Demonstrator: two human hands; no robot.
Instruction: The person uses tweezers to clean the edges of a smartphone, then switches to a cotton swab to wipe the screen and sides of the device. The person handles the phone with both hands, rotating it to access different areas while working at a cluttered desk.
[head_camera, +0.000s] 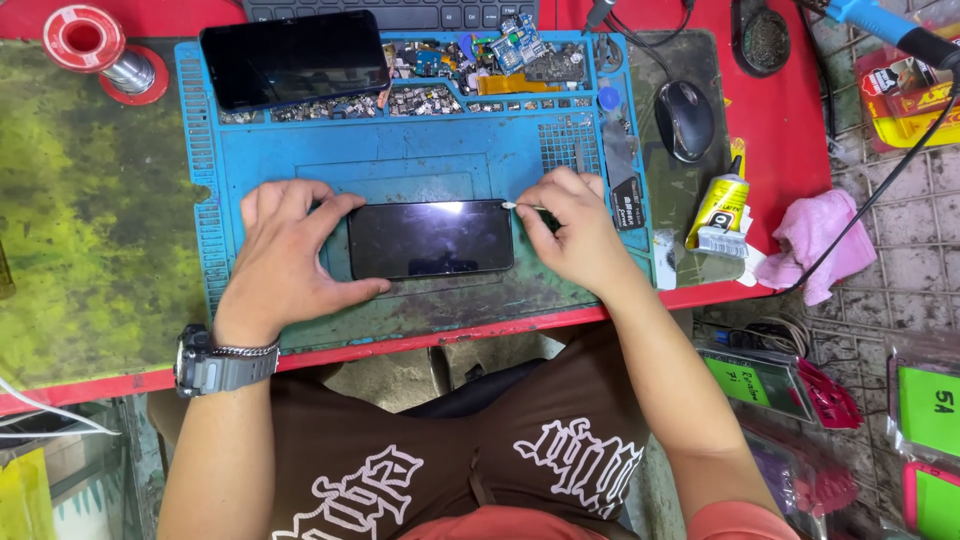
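A dark smartphone (430, 238) lies screen up on the blue work mat (400, 160). My left hand (285, 255) steadies the phone's left end, with the thumb below it and the fingers above. My right hand (570, 230) pinches a thin tool with a small white tip (510, 205), and the tip touches the phone's top right corner. A grey watch sits on my left wrist.
A second dark phone (295, 58) lies at the mat's top left, beside trays of small parts (430, 95). A solder spool (85, 38), a mouse (685, 120), a yellow glue tube (720, 205) and a pink cloth (820, 240) lie around. A keyboard sits at the far edge.
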